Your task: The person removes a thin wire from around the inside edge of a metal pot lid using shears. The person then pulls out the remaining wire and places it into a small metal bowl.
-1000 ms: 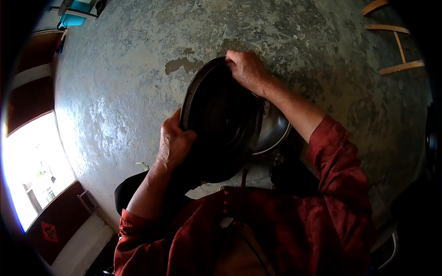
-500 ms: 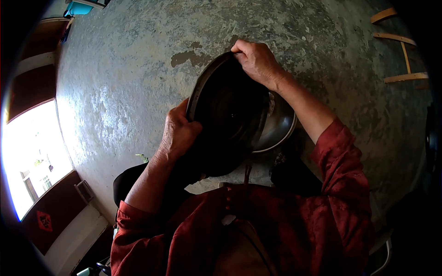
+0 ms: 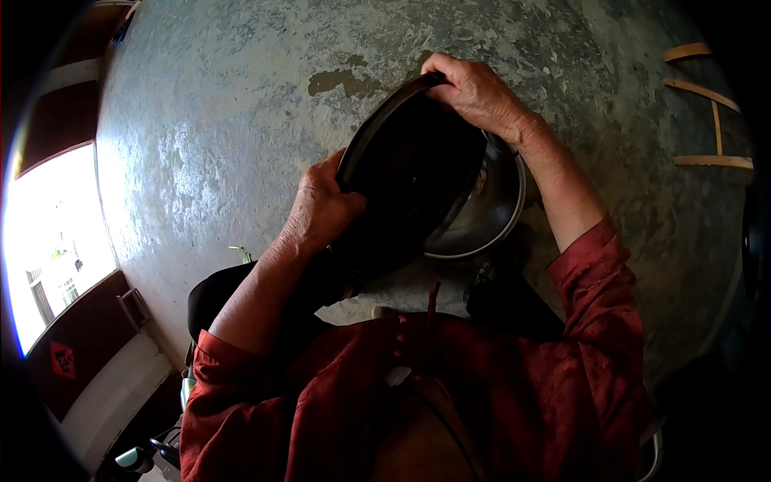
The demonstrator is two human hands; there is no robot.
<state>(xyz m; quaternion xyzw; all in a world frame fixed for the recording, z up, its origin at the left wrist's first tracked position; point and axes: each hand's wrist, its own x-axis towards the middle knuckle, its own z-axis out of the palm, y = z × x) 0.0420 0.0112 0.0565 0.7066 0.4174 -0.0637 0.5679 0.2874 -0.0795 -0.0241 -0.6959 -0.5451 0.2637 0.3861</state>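
A wide, dark round basin (image 3: 405, 173) is tilted on edge in front of me, its inside too dark to make out. My left hand (image 3: 320, 207) grips its left rim, thumb over the inner side and fingers behind. At the far rim my right hand (image 3: 480, 95) is closed on the edge. Beneath the basin's lower right side stands a shiny steel bowl (image 3: 494, 213), partly hidden by it. A little of some light stuff shows inside the bowl near the basin's edge, but I cannot tell what it is.
The worn concrete floor (image 3: 217, 112) has a darker patch (image 3: 345, 82) beyond the basin. My dark-clad knee (image 3: 221, 293) is at the left, near a green sprig (image 3: 241, 253). Wooden furniture bars (image 3: 711, 161) stand at the right; a bright doorway (image 3: 60, 241) lies left.
The whole view has shifted a little. Both hands still hold the basin, which has tipped slightly further, and more of the steel bowl's near left side shows.
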